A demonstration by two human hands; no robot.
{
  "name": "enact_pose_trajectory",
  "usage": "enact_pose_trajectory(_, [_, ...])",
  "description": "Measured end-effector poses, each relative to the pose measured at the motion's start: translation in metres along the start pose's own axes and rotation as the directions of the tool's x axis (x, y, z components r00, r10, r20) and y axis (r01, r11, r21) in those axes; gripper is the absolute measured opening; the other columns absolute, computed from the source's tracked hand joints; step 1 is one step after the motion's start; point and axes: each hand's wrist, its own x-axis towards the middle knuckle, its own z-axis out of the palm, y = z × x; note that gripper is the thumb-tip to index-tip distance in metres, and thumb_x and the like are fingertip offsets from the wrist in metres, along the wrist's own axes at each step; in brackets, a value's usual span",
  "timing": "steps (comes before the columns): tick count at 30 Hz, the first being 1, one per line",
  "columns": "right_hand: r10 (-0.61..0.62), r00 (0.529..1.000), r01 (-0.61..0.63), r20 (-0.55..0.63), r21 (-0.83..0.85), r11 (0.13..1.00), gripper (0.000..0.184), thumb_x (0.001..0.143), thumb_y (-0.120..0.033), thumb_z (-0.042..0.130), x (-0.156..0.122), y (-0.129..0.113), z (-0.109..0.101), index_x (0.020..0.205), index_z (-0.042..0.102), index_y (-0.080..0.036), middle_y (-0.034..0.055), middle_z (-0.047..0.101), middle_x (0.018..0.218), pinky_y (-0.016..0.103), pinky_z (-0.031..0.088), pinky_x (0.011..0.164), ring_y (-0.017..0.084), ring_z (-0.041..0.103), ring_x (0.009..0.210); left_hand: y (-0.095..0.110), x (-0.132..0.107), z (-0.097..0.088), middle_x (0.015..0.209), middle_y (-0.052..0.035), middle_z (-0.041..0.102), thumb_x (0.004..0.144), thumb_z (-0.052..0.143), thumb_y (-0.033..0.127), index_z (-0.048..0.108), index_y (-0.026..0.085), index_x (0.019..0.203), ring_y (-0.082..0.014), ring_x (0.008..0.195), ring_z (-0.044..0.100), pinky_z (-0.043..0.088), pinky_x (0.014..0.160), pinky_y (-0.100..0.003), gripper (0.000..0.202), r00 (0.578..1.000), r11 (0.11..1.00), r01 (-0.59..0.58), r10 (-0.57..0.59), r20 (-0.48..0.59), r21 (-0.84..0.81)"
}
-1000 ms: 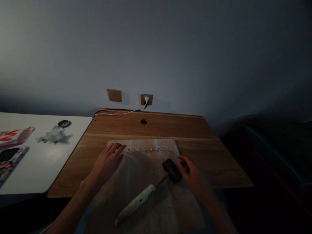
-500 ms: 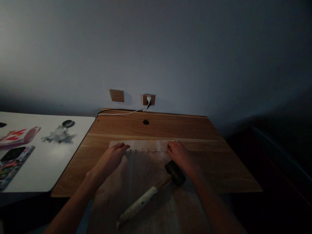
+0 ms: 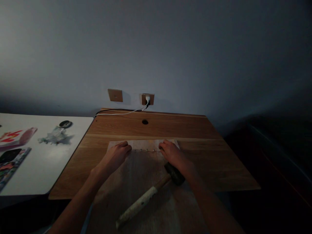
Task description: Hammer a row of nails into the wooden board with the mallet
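Observation:
A row of several small metal nails [image 3: 147, 150] stands along the far part of a pale wooden board [image 3: 143, 172]. My left hand [image 3: 119, 154] is at the row's left end, fingers pinched together; its fingertips cover the nails there. At the right end my right hand [image 3: 172, 155] is closed too, its fingertips at the last nail on that side. What either hand holds, if anything, is too small and dark to make out. A mallet [image 3: 175, 174] with a black head and a worn, pale-wrapped handle lies diagonally on the board, its head beside my right wrist.
The board rests on a brown wooden desk [image 3: 207, 162] with a round cable hole [image 3: 145, 122]. Cables [image 3: 122, 113] run along its back to a wall socket [image 3: 148, 99]. Left stands a white table [image 3: 46, 172] with a red-and-white packet [image 3: 17, 137], crumpled plastic [image 3: 57, 136] and a dark phone-like object [image 3: 10, 155].
My right hand has shifted left onto the rightmost nail. My left hand has edged right over the nails at its end. The mallet stays where it lay; the view has turned slightly.

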Motion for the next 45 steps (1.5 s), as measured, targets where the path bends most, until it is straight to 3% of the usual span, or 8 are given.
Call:
enact_pose_trajectory(8, [-0.054, 0.999, 0.054, -0.005, 0.000, 0.999, 0.020, 0.099, -0.011, 0.051, 0.001, 0.004, 0.003, 0.099, 0.070, -0.018, 0.0075, 0.065, 0.100, 0.027, 0.044, 0.083, 0.019, 0.064, 0.095, 0.001, 0.001, 0.006, 0.090, -0.0069, 0.066, 0.094, 0.055, 0.018, 0.069, 0.016, 0.084, -0.0184, 0.079, 0.065, 0.045, 0.073, -0.029, 0.017, 0.992, 0.989, 0.090, -0.100, -0.078, -0.116])
enact_pose_trajectory(15, [-0.088, 0.996, 0.088, -0.012, -0.017, 0.996, 0.027, 0.099, -0.008, 0.046, 0.001, 0.000, -0.001, 0.094, 0.070, -0.018, 0.0068, 0.065, 0.098, 0.027, 0.044, 0.077, 0.017, 0.063, 0.087, 0.005, 0.000, 0.007, 0.084, -0.0053, 0.065, 0.096, 0.056, 0.029, 0.065, 0.017, 0.081, -0.0160, 0.070, 0.061, 0.044, 0.067, -0.028, 0.021, 0.951, 0.972, 0.089, -0.148, -0.272, -0.218])
enact_pose_trajectory(20, [-0.132, 0.987, 0.137, -0.091, 0.056, 0.989, 0.024, 0.097, -0.006, 0.050, 0.004, -0.008, -0.002, 0.101, 0.072, -0.017, 0.0080, 0.066, 0.101, 0.027, 0.046, 0.081, 0.018, 0.065, 0.091, 0.005, 0.001, 0.011, 0.095, -0.0078, 0.069, 0.094, 0.052, 0.016, 0.071, 0.017, 0.093, -0.0187, 0.083, 0.067, 0.048, 0.075, -0.028, 0.019, 0.982, 0.971, 0.013, -0.057, -0.177, -0.239])
enact_pose_trajectory(28, [-0.117, 0.986, 0.134, -0.118, 0.154, 0.979, 0.024, 0.096, -0.007, 0.054, 0.015, -0.012, 0.005, 0.105, 0.074, -0.017, 0.0091, 0.071, 0.104, 0.029, 0.047, 0.088, 0.019, 0.066, 0.096, 0.007, 0.003, 0.019, 0.097, -0.0070, 0.070, 0.090, 0.051, 0.011, 0.072, 0.018, 0.097, -0.0180, 0.083, 0.067, 0.051, 0.078, -0.027, 0.023, 0.981, 0.950, 0.022, -0.081, -0.177, -0.311])
enact_pose_trajectory(36, [-0.137, 0.988, 0.147, -0.066, 0.187, 0.971, 0.018, 0.090, -0.003, 0.060, 0.017, -0.011, 0.004, 0.093, 0.073, -0.015, 0.0073, 0.074, 0.094, 0.029, 0.047, 0.086, 0.019, 0.067, 0.093, 0.010, 0.006, 0.018, 0.094, -0.0056, 0.071, 0.085, 0.053, 0.005, 0.072, 0.018, 0.096, -0.0170, 0.081, 0.067, 0.050, 0.077, -0.025, 0.026, 0.984, 0.943, 0.032, -0.088, -0.157, -0.331])
enact_pose_trajectory(45, [-0.129, 0.991, 0.133, -0.034, 0.169, 0.977, 0.019, 0.092, -0.006, 0.059, 0.020, -0.015, 0.007, 0.098, 0.075, -0.014, 0.0094, 0.074, 0.098, 0.028, 0.047, 0.088, 0.019, 0.067, 0.095, 0.013, 0.009, 0.018, 0.095, -0.0061, 0.069, 0.079, 0.053, 0.002, 0.071, 0.017, 0.094, -0.0169, 0.082, 0.065, 0.050, 0.077, -0.027, 0.028, 0.989, 0.955, 0.028, -0.069, -0.130, -0.296])
